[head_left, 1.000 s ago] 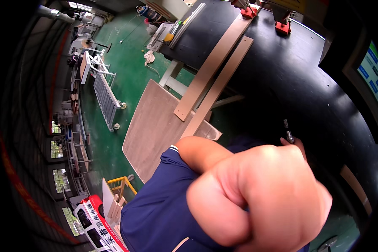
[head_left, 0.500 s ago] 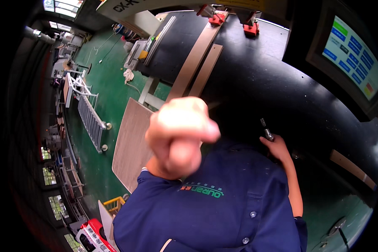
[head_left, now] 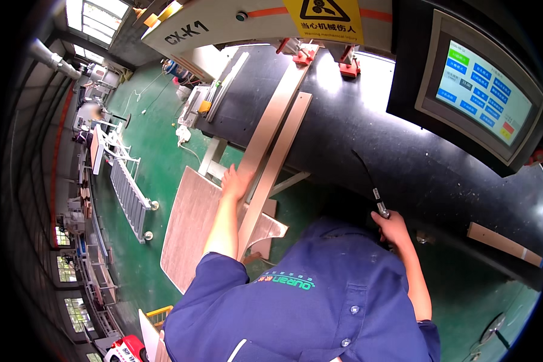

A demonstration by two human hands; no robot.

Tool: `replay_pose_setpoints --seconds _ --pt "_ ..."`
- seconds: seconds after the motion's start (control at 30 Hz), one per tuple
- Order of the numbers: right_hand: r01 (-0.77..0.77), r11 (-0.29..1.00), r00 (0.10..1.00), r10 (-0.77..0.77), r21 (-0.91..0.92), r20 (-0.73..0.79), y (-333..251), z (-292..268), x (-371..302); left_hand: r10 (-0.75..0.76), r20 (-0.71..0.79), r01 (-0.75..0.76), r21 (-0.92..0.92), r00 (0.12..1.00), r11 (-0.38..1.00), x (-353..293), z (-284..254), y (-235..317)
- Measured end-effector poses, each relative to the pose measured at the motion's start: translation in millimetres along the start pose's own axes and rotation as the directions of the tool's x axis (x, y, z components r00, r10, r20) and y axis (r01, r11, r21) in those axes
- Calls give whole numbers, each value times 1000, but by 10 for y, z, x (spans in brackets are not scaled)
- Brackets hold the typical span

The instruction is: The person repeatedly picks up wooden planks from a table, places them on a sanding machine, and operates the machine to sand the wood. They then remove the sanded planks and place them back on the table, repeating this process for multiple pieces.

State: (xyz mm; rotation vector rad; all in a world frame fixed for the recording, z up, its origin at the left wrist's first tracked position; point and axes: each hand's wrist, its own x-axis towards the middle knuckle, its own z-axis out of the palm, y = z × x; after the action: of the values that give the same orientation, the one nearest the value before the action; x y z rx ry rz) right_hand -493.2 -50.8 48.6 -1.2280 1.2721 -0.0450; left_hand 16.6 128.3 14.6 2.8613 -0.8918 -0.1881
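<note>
My left hand (head_left: 236, 183) is at the left edge of a long light-brown board (head_left: 273, 120), its fingers apart and touching it. Just right of that board lies a second narrow board (head_left: 277, 160), which reaches back toward my body past the black table's edge. In my right hand (head_left: 393, 228) is an air blow gun (head_left: 378, 202), gripped at its silver body. Its thin dark nozzle points up and away over the black table (head_left: 344, 114). The grip inside my fingers is hidden.
Red clamp feet (head_left: 306, 55) of a machine stand over the boards' far end. A control screen (head_left: 482, 90) overhangs the right. Below my left arm is a wood-grain panel (head_left: 190, 223). A short board (head_left: 505, 244) lies at the table's right, and a wheeled roller rack (head_left: 130, 199) stands left.
My left hand has dropped from close before the camera, where it was closed, onto the left board. My right hand still holds the air blow gun. The view has tilted up.
</note>
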Motion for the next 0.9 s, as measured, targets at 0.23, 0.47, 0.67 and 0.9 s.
replay_pose_setpoints --seconds 0.23,0.47,0.67,0.9 --pt "-58 998 998 57 -28 -22 15 -11 -38 72 -34 -72 8 997 997 -252 -8 171" --pt "-87 995 994 90 50 -67 46 -100 -50 54 -42 -55 -17 998 998 -242 29 126" --pt "-114 990 991 119 82 -62 -2 -92 -73 54 -15 -55 -35 998 998 -216 59 85" --pt "-35 999 999 36 40 -17 -1 21 15 38 -3 -38 -52 999 998 -202 91 44"
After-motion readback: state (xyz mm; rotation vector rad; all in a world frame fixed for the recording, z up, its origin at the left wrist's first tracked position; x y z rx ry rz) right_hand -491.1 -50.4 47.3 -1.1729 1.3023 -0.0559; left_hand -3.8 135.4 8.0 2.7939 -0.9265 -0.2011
